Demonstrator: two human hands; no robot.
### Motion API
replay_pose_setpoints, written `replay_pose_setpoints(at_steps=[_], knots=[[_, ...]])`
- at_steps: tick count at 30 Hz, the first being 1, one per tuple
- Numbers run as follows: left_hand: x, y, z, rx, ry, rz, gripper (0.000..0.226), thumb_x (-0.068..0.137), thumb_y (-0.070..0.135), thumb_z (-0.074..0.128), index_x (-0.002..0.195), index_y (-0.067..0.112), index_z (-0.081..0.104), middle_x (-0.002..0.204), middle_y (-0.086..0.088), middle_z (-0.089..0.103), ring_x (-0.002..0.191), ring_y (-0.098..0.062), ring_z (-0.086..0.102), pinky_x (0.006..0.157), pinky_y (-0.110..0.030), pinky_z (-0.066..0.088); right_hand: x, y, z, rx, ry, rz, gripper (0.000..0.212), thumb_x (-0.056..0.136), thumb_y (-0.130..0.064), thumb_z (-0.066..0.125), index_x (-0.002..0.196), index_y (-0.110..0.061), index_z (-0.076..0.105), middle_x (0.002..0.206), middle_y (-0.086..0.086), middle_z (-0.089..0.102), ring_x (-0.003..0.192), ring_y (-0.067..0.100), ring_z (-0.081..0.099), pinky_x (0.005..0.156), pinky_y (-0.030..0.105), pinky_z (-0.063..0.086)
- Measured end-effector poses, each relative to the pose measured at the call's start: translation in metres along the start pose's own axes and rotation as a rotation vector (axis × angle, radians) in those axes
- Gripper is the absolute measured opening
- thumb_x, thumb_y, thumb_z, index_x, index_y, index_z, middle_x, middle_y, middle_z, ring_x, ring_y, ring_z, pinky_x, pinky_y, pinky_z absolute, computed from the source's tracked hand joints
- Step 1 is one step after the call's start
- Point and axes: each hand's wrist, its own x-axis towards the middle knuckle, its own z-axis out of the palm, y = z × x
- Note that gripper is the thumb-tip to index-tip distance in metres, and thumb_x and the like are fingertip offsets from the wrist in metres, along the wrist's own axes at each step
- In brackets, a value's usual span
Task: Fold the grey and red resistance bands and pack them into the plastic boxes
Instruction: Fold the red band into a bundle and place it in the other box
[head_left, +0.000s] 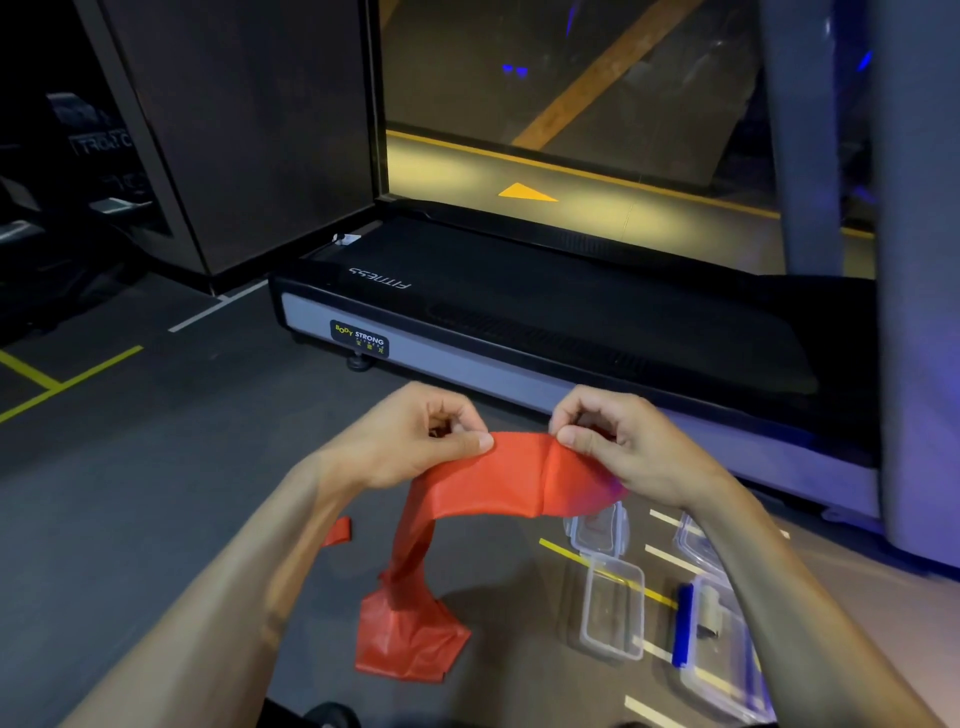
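Note:
A red resistance band (498, 478) hangs in the air between my hands. My left hand (415, 441) pinches its upper edge on the left, and my right hand (618, 441) pinches it on the right, with a crease between them. The band's lower part drapes down to the floor and bunches there (410, 639). An open clear plastic box (613, 608) lies on the floor under my right forearm, its lid (597, 530) just beyond it. A second clear box with a blue clip (722, 654) lies further right, partly hidden by my arm. No grey band is visible.
A black treadmill (545, 312) stands across the floor just beyond my hands. A grey pillar (919, 312) rises at the right. The dark floor carries yellow and white tape lines (62, 384). A dark round object (332, 717) shows at the bottom edge.

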Motion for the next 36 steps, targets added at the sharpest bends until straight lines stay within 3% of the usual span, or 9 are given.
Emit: replay_pose_setpoints(at_steps=[3,7,13,16,20,23,27,31,36], knots=[[0.001,-0.001,0.003,0.252,-0.018,-0.001,0.010,0.089,0.032,0.078,0.082,0.025,0.075,0.076,0.010,0.073,0.070,-0.002,0.062,0.072,-0.028,0.052,-0.001,-0.001,0.006,0.109,-0.053,-0.021,0.011,0.101,-0.009,0.061,0.093,-0.015,0.064,0.130,-0.010,0.067,0.121,0.013,0.064,0.104,0.049,0.049],[0.003,0.009,0.013,0.373,-0.046,0.036,0.018,0.090,0.030,0.077,0.074,0.030,0.069,0.067,0.019,0.066,0.062,0.003,0.056,0.065,-0.015,0.043,0.007,-0.008,0.027,0.170,-0.093,-0.095,0.006,0.101,-0.013,0.062,0.096,-0.010,0.064,0.142,-0.007,0.060,0.132,0.011,0.057,0.113,0.051,0.042],[0.002,0.011,0.017,0.317,-0.026,0.093,0.017,0.087,0.028,0.069,0.074,0.019,0.065,0.071,-0.004,0.060,0.062,-0.008,0.047,0.063,-0.040,0.048,0.014,-0.012,0.040,0.241,-0.087,-0.128,0.007,0.102,-0.010,0.060,0.096,-0.009,0.062,0.147,0.002,0.056,0.132,0.012,0.057,0.110,0.038,0.046],[0.001,0.014,0.019,0.329,0.016,0.137,0.020,0.090,0.025,0.070,0.072,0.020,0.062,0.068,0.002,0.060,0.061,-0.008,0.047,0.064,-0.034,0.047,0.015,-0.012,0.039,0.236,-0.067,-0.123,0.007,0.102,-0.014,0.059,0.098,-0.009,0.062,0.136,0.002,0.062,0.124,0.010,0.061,0.102,0.035,0.049],[-0.002,0.016,0.019,0.442,0.098,0.180,0.023,0.092,0.027,0.072,0.072,0.021,0.062,0.065,0.007,0.059,0.059,-0.005,0.048,0.059,-0.020,0.040,0.015,-0.012,0.036,0.132,-0.073,-0.103,0.004,0.101,-0.019,0.060,0.098,-0.017,0.062,0.093,0.006,0.065,0.084,0.021,0.059,0.080,0.039,0.049],[-0.003,0.015,0.021,0.454,0.113,0.187,0.020,0.092,0.025,0.072,0.074,0.022,0.063,0.066,0.010,0.060,0.061,-0.005,0.051,0.060,-0.017,0.039,0.016,-0.015,0.033,0.036,-0.096,-0.106,0.004,0.100,-0.023,0.059,0.096,-0.025,0.060,0.090,-0.004,0.065,0.083,0.027,0.060,0.077,0.048,0.049],[-0.005,0.015,0.024,0.505,0.167,0.152,0.024,0.092,0.026,0.070,0.072,0.029,0.057,0.061,0.014,0.056,0.059,-0.002,0.049,0.060,-0.017,0.037,0.018,-0.019,0.029,-0.056,-0.099,-0.094,0.009,0.100,-0.017,0.061,0.095,-0.025,0.061,0.089,-0.015,0.065,0.082,0.007,0.060,0.080,0.035,0.049],[-0.005,0.011,0.027,0.521,0.214,0.036,0.015,0.091,0.033,0.071,0.079,0.025,0.066,0.063,0.014,0.063,0.063,-0.002,0.057,0.063,-0.017,0.043,0.018,-0.018,0.033,-0.134,-0.074,-0.063,0.009,0.098,-0.015,0.064,0.093,-0.022,0.063,0.087,-0.011,0.069,0.084,0.006,0.064,0.079,0.025,0.048],[0.002,-0.005,0.024,0.277,-0.090,-0.136,0.033,0.100,0.043,0.060,0.076,0.021,0.064,0.067,0.011,0.056,0.062,-0.005,0.047,0.065,-0.030,0.041,0.018,-0.028,0.026,-0.253,-0.079,-0.120,0.009,0.097,-0.017,0.065,0.091,-0.025,0.064,0.082,-0.010,0.068,0.081,0.010,0.062,0.074,0.021,0.045]])
